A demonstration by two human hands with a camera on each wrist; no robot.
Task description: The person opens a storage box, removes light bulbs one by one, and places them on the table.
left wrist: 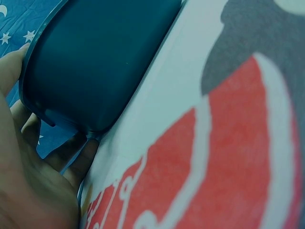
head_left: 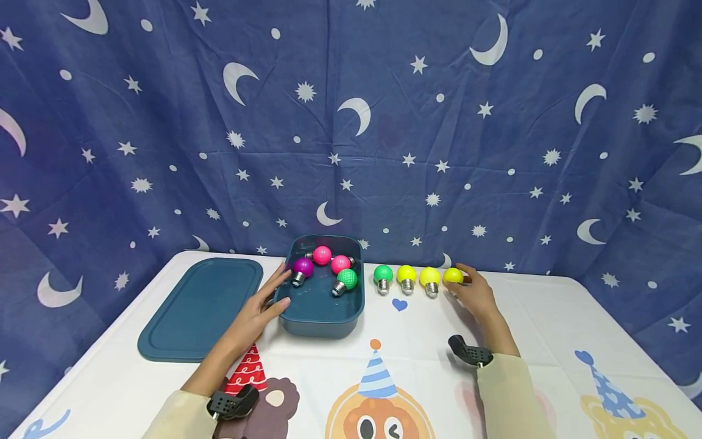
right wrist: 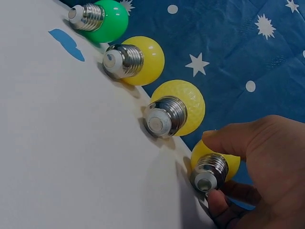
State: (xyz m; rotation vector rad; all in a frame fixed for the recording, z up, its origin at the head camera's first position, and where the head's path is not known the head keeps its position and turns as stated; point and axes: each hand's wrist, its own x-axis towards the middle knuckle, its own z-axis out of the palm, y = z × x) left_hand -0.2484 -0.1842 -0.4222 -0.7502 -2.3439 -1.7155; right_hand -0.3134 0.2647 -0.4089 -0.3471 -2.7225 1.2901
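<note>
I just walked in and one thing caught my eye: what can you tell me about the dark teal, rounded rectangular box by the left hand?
The dark teal, rounded rectangular box looks like smooth plastic, with a rim around its open top. It stands upright on the white, printed tablecloth. Towards its far end lie four round bulbs with metallic screw bases: two pink bulbs, a purple bulb and a textured green bulb. The person's bare left hand touches its left side.
</note>
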